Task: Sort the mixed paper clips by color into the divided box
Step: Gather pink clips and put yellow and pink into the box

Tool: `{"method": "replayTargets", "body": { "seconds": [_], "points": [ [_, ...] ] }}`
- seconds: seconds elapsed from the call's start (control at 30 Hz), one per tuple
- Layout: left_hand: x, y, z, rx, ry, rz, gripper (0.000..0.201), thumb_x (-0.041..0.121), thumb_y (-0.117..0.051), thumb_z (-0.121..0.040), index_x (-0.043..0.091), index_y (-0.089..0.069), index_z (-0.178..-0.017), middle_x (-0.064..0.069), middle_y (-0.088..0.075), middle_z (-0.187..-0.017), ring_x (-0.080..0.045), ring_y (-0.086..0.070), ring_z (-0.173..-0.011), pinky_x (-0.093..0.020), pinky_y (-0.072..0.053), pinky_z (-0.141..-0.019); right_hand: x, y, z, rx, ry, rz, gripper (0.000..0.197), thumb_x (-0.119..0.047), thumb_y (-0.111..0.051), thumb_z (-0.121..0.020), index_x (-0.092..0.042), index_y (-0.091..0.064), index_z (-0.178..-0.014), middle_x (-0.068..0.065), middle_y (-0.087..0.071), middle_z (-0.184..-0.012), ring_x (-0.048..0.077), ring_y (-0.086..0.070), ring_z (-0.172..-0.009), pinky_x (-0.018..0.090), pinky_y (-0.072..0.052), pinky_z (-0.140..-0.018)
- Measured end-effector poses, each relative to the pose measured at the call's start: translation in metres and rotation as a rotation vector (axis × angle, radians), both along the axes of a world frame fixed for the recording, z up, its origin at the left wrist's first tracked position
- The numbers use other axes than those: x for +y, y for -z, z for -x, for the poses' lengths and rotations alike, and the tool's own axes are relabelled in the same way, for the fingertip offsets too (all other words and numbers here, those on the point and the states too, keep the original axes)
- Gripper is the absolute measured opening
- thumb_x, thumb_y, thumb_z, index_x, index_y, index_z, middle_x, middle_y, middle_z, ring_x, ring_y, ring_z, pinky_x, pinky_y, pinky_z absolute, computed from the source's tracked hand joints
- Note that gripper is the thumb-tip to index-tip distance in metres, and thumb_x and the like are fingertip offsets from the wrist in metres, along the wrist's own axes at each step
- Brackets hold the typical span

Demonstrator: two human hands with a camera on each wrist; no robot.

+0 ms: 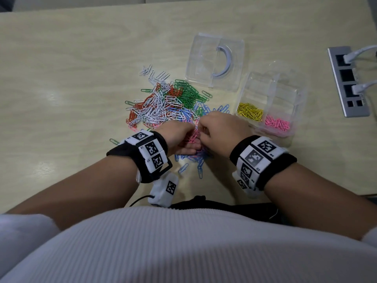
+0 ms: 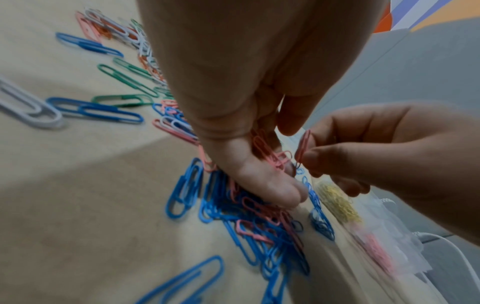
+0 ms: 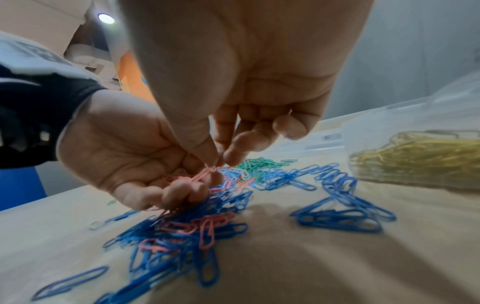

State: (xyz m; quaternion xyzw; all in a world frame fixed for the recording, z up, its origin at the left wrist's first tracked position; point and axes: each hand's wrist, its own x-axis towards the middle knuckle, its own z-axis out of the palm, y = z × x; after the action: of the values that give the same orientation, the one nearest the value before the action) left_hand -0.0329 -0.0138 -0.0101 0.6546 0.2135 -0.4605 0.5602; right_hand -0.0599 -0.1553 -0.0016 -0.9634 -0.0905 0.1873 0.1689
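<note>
A mixed pile of paper clips [image 1: 163, 103] in white, orange, green and blue lies mid-table. Blue and pink clips [image 3: 187, 224] lie scattered under my hands. My left hand [image 1: 179, 137] is turned palm up with its fingers curled around several pink clips [image 2: 270, 152]. Just to its right, my right hand [image 1: 206, 129] pinches one pink clip [image 2: 303, 146] between thumb and forefinger, right over the left palm. The clear divided box [image 1: 273, 92] stands to the right, with yellow clips [image 1: 250, 111] in one compartment and pink clips [image 1: 277, 123] in another.
The box's clear lid [image 1: 216, 60] with a grey handle lies behind the pile. A metal socket strip [image 1: 346, 80] with white plugs and cables is set in the table at the far right. One green clip [image 1: 114, 141] lies alone by my left wrist.
</note>
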Motion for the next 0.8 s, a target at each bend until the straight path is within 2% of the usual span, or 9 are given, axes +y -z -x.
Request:
{"method": "replayTargets", "body": {
  "seconds": [0.07, 0.13, 0.23, 0.37, 0.47, 0.53, 0.7, 0.8],
  "points": [
    [0.001, 0.0, 0.0, 0.006, -0.005, 0.002, 0.023, 0.022, -0.044, -0.1, 0.005, -0.06, -0.097, -0.011, -0.065, -0.081, -0.015, -0.065, -0.062, -0.027, -0.058, -0.061, 0.001, 0.0, 0.002, -0.029, 0.002, -0.014, 0.01, -0.032, -0.052, -0.086, -0.025, -0.058, -0.088, 0.0, -0.056, -0.096, 0.024, -0.056, -0.091, 0.033, -0.041, -0.068],
    [0.002, 0.0, 0.001, 0.011, 0.002, 0.004, 0.02, 0.019, -0.045, -0.099, 0.007, -0.06, -0.094, -0.009, -0.064, -0.078, -0.013, -0.064, -0.061, -0.026, -0.057, -0.062, -0.002, 0.001, 0.003, -0.015, 0.003, -0.026, 0.007, -0.033, -0.052, -0.086, -0.027, -0.054, -0.083, -0.004, -0.051, -0.09, 0.022, -0.055, -0.089, 0.033, -0.041, -0.068],
    [0.005, -0.001, 0.001, 0.032, 0.006, 0.025, 0.02, 0.017, -0.045, -0.098, 0.008, -0.06, -0.089, -0.007, -0.064, -0.074, -0.01, -0.064, -0.057, -0.025, -0.057, -0.061, -0.004, 0.004, 0.004, 0.055, -0.043, -0.065, 0.008, -0.033, -0.055, -0.087, -0.026, -0.058, -0.084, -0.006, -0.046, -0.086, 0.021, -0.054, -0.091, 0.035, -0.045, -0.076],
    [0.011, 0.0, 0.001, 0.045, 0.021, 0.035, 0.026, 0.019, -0.043, -0.099, 0.011, -0.061, -0.082, -0.005, -0.065, -0.073, -0.008, -0.064, -0.057, -0.023, -0.056, -0.06, -0.007, 0.012, 0.007, 0.063, 0.033, -0.088, 0.006, -0.028, -0.057, -0.084, -0.023, -0.06, -0.084, -0.003, -0.054, -0.086, 0.023, -0.057, -0.088, 0.037, -0.048, -0.077],
    [0.014, -0.001, 0.0, 0.054, 0.009, 0.043, 0.028, 0.02, -0.042, -0.098, 0.012, -0.06, -0.079, -0.004, -0.066, -0.073, -0.007, -0.064, -0.056, -0.021, -0.056, -0.058, -0.008, 0.02, 0.01, 0.133, -0.022, 0.026, 0.016, -0.035, -0.061, -0.084, -0.025, -0.059, -0.096, 0.0, -0.055, -0.099, 0.023, -0.058, -0.093, 0.035, -0.049, -0.077],
    [0.016, -0.002, 0.0, 0.056, 0.006, 0.04, 0.027, 0.021, -0.043, -0.097, 0.013, -0.059, -0.077, -0.005, -0.067, -0.075, -0.008, -0.064, -0.058, -0.022, -0.056, -0.06, -0.008, 0.023, 0.01, 0.124, -0.037, 0.05, 0.016, -0.035, -0.06, -0.087, -0.024, -0.06, -0.099, 0.001, -0.055, -0.102, 0.024, -0.058, -0.095, 0.033, -0.048, -0.077],
    [0.019, -0.001, 0.0, 0.044, -0.008, 0.034, 0.025, 0.019, -0.044, -0.094, 0.015, -0.055, -0.072, -0.004, -0.068, -0.073, -0.01, -0.063, -0.06, -0.026, -0.055, -0.069, -0.012, 0.02, 0.006, 0.077, 0.012, 0.012, 0.015, -0.032, -0.058, -0.089, -0.026, -0.069, -0.098, 0.001, -0.062, -0.1, 0.024, -0.059, -0.095, 0.034, -0.049, -0.079],
    [0.019, -0.001, 0.0, 0.044, -0.03, 0.025, 0.022, 0.015, -0.045, -0.091, 0.014, -0.055, -0.072, -0.004, -0.068, -0.071, -0.011, -0.063, -0.06, -0.026, -0.056, -0.067, -0.017, 0.015, 0.003, 0.048, 0.042, 0.016, 0.019, -0.032, -0.054, -0.092, -0.025, -0.071, -0.098, 0.0, -0.064, -0.095, 0.023, -0.06, -0.091, 0.031, -0.048, -0.075]
  ]
}}
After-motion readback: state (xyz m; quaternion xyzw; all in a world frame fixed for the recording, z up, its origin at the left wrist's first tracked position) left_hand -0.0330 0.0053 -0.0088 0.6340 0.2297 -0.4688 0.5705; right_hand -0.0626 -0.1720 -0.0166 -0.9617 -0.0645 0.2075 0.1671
